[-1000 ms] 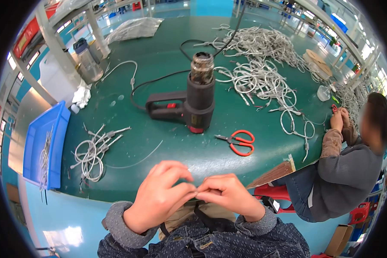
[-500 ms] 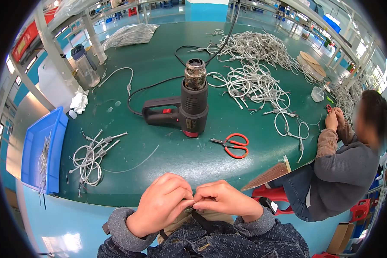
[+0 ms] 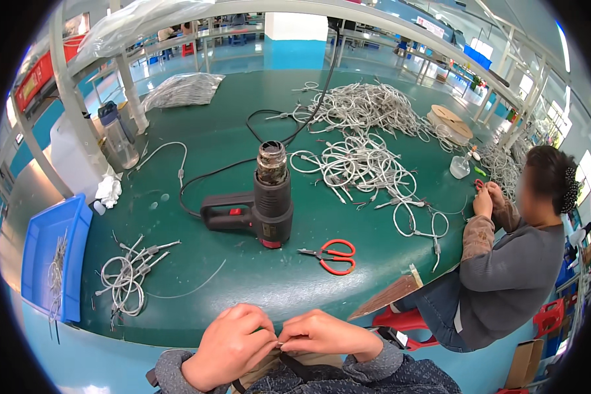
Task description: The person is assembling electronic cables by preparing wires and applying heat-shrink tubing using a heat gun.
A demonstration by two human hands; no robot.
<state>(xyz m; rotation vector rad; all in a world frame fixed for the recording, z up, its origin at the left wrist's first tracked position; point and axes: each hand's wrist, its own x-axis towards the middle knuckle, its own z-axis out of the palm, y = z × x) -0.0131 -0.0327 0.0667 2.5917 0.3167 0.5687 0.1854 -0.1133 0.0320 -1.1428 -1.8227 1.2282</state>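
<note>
My left hand [image 3: 233, 345] and my right hand [image 3: 328, 333] meet close to my lap, just in front of the table's near edge. Both are closed, with fingertips pinched together around something too small to make out. Beyond them on the green table [image 3: 243, 285] lie red-handled scissors [image 3: 337, 257], their blades pointing left. A black heat gun [image 3: 272, 203] stands with its metal nozzle upward, its handle and red switch toward the left. A small bundle of white cables [image 3: 126, 279] with grey connectors rests to the left of my hands.
At the left edge is a blue bin [image 3: 79, 262] holding thin wires. Large heaps of white cables [image 3: 368, 164] cover the far right, near a spool [image 3: 450, 125]. A bottle [image 3: 117, 138] stands at the back left. A co-worker [image 3: 505, 262] sits at the right, handling something red.
The view has tilted up and shifted right, so the table items appear lower and further left. My hands remain pinched together near my lap.
</note>
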